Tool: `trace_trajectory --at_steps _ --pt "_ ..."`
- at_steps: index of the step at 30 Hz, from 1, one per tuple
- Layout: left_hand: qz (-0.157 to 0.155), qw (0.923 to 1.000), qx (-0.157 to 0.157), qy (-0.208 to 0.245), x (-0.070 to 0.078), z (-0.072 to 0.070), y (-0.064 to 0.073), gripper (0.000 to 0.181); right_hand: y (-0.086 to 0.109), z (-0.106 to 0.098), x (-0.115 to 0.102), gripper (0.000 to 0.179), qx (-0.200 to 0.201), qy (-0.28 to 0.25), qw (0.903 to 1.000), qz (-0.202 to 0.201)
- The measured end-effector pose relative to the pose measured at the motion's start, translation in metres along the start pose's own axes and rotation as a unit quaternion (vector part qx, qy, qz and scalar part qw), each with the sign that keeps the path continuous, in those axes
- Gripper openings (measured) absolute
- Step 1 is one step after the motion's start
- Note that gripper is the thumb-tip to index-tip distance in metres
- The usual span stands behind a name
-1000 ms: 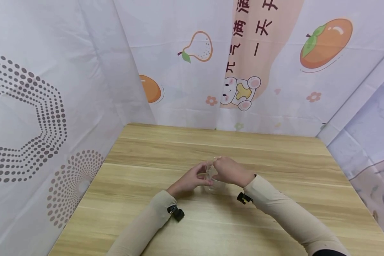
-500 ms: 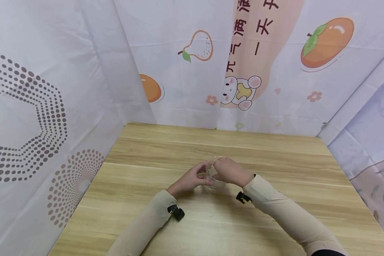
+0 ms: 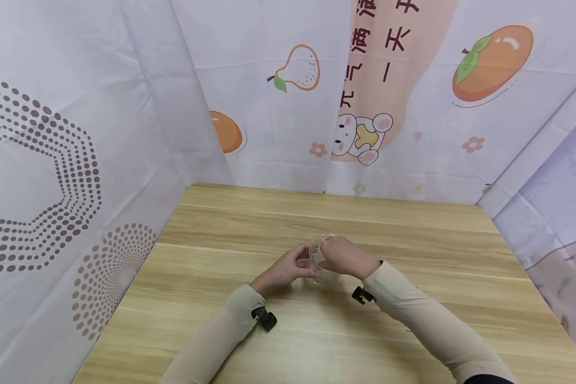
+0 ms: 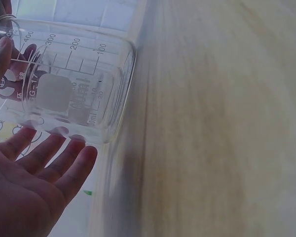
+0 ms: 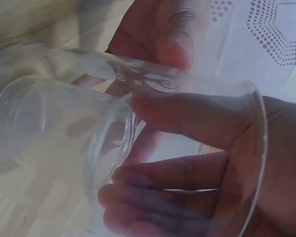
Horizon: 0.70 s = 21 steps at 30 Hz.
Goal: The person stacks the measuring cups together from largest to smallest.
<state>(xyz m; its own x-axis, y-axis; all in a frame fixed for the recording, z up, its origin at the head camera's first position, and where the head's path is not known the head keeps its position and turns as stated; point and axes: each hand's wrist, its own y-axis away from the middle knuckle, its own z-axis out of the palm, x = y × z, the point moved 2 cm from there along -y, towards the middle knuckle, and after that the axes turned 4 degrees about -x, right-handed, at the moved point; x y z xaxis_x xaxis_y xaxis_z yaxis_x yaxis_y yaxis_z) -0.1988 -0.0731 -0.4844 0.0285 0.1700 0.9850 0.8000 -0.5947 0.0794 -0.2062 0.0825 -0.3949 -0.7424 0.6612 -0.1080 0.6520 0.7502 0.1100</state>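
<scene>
A large clear glass beaker [image 3: 325,278] with white volume marks stands upright on the table. Inside it sits a smaller clear beaker [image 5: 64,116], which the head view barely shows. My left hand [image 3: 285,271] holds the large beaker from the left; in the left wrist view its fingertips [image 4: 78,138] press one side, with the thumb on the opposite side. My right hand [image 3: 348,256] reaches in through the large beaker's mouth. Seen in the right wrist view, its thumb and fingers [image 5: 123,175] hold the rim of the small beaker. How low the small beaker sits is hard to tell.
The wood-grain table [image 3: 230,229] spreads around both hands. A white curtain with fruit prints [image 3: 278,133] hangs along its back edge, and a dotted curtain [image 3: 91,160] runs down the left. Black straps [image 3: 265,318] are on both wrists.
Both hands keep their places at the beakers. The right wrist and forearm have shifted very slightly left.
</scene>
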Motion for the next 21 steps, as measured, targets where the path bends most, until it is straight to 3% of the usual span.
trace_trajectory --at_steps 4,11,21 --pt "-0.001 1.0000 -0.002 -0.002 -0.001 0.000 0.000 0.066 0.002 -0.002 0.000 0.015 0.001 -0.013 0.9999 -0.003" --pt "0.004 1.0000 -0.008 -0.003 -0.003 -0.001 -0.001 0.065 0.011 -0.013 0.003 0.025 0.004 -0.059 0.9977 0.033" --pt "-0.006 0.9999 -0.004 -0.012 -0.003 -0.001 -0.001 0.067 0.016 -0.021 0.010 0.026 0.046 -0.053 0.9975 0.004"
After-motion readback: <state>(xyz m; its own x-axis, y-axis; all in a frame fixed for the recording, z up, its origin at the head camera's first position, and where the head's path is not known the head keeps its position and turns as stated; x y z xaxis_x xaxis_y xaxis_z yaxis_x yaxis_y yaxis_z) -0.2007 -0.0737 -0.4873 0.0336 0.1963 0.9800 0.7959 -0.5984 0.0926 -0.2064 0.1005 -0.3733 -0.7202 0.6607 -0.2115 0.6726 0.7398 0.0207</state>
